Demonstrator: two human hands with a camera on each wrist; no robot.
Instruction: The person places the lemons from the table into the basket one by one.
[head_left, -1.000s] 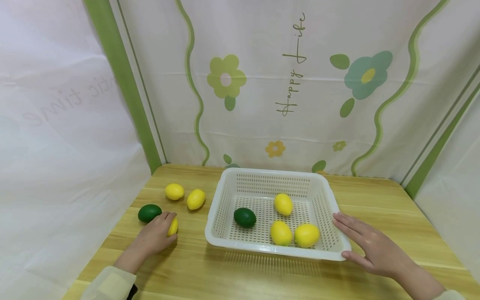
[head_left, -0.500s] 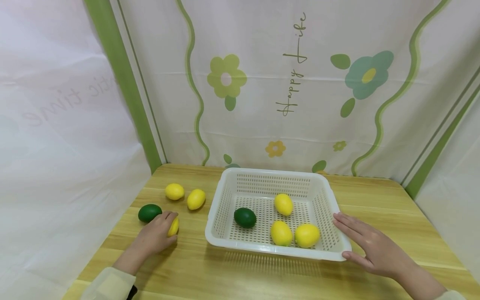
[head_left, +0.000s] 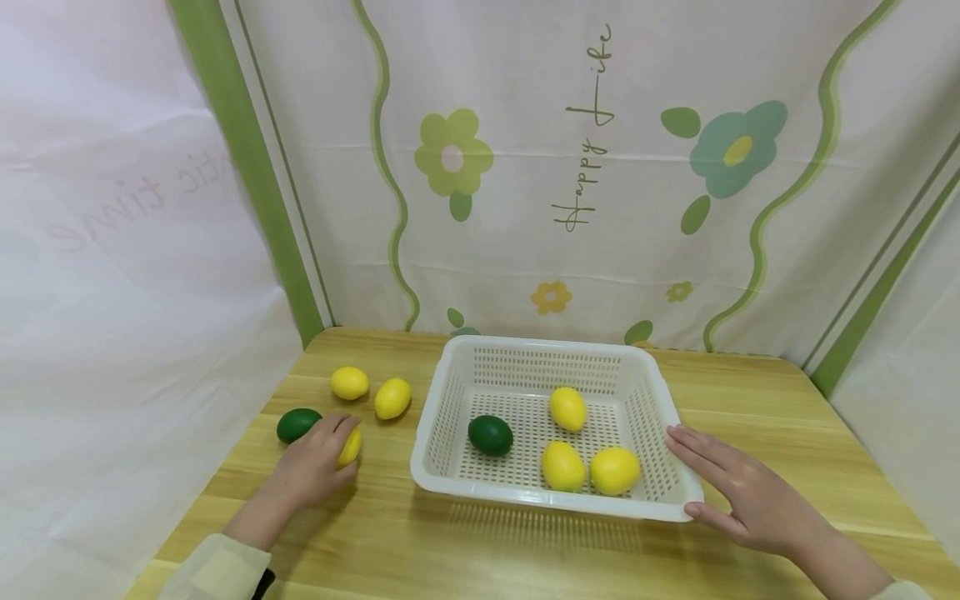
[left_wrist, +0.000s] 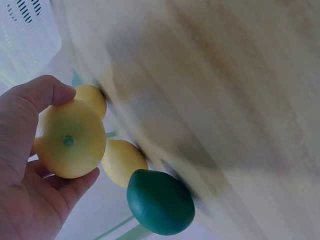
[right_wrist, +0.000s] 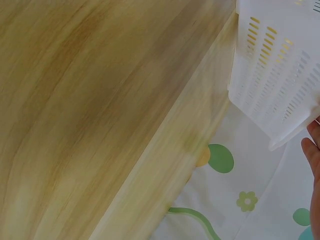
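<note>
My left hand (head_left: 309, 468) grips a yellow lemon (left_wrist: 72, 145) with a green stem end, thumb on one side and fingers curled on the other. In the head view the hand covers most of this lemon. Just beyond it on the table lies a dark green lemon-shaped fruit (head_left: 297, 425). My right hand (head_left: 757, 502) rests with straight fingers against the right rim of a white plastic basket (head_left: 525, 493). Inside the basket are a dark green fruit (head_left: 491, 436) and three lemons: one farther back (head_left: 567, 409) and two near the front wall, a left lemon (head_left: 562, 467) and a right lemon (head_left: 615, 471).
Two more lemons, a left one (head_left: 349, 382) and a right one (head_left: 392, 398), lie on the wooden table (head_left: 375, 542) left of the basket. A white curtain (head_left: 525, 250) with printed flowers hangs behind the table and along both sides.
My left hand has shifted slightly forward and to the right with the lemon in its grip. The right hand and the basket stay in place.
</note>
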